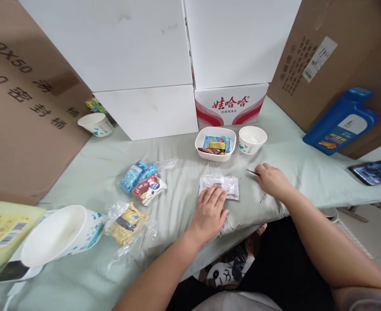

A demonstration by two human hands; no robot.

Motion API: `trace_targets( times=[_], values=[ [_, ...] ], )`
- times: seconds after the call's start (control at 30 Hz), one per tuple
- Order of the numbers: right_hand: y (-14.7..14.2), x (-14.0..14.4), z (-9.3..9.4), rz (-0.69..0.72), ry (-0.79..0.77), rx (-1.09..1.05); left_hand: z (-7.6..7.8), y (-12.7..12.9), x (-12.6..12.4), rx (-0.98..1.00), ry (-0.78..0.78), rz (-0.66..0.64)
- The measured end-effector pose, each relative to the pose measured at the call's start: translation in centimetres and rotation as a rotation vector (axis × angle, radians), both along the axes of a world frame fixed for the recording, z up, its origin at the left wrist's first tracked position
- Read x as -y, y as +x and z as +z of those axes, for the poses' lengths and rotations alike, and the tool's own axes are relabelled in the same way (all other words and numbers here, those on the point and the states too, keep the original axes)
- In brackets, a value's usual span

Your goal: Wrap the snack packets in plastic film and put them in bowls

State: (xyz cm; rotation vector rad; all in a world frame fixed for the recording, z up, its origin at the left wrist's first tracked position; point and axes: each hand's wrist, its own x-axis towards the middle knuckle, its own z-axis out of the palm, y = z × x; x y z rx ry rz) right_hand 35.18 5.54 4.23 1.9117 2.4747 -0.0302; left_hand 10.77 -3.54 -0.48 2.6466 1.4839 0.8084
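My left hand [207,214] lies flat with stretched fingers on the near part of a clear-and-white packet [232,187]. My right hand [273,180] rests closed on the cloth to the right of it, around a thin metal tool [252,172]. Only the tool's narrow end shows, so its kind cannot be made out. Beyond the packet stands a white plastic tray [215,157] holding blue, yellow and reddish-brown snack packets. A white paper bowl [252,141] with a blue pattern stands to the right of this tray.
Blue packs [134,175], a red-and-white pack [148,189] and a yellow pack [126,224] lie left. A large paper bowl [56,235] sits tilted at front left. White boxes [158,112] line the back. A blue bottle [342,123] and a phone [376,172] are on the right.
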Motion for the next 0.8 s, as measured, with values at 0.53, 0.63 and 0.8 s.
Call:
trace_targets(
  times=[0.53, 0.63, 0.8],
  values=[
    [2.2, -0.5, 0.4, 0.066, -0.051, -0.053, -0.3, -0.6, -0.3, 0.259, 0.07, 0.212],
    [2.0, -0.8, -0.4, 0.072, 0.14, -0.165, -0.7, -1.3, -0.9, 0.207, 0.021, 0.424],
    [-2.4, 1.3, -0.5, 0.442, 0.32, -0.604, 0.2, -3.4, -1.8, 0.197, -0.06, 0.465]
  ],
)
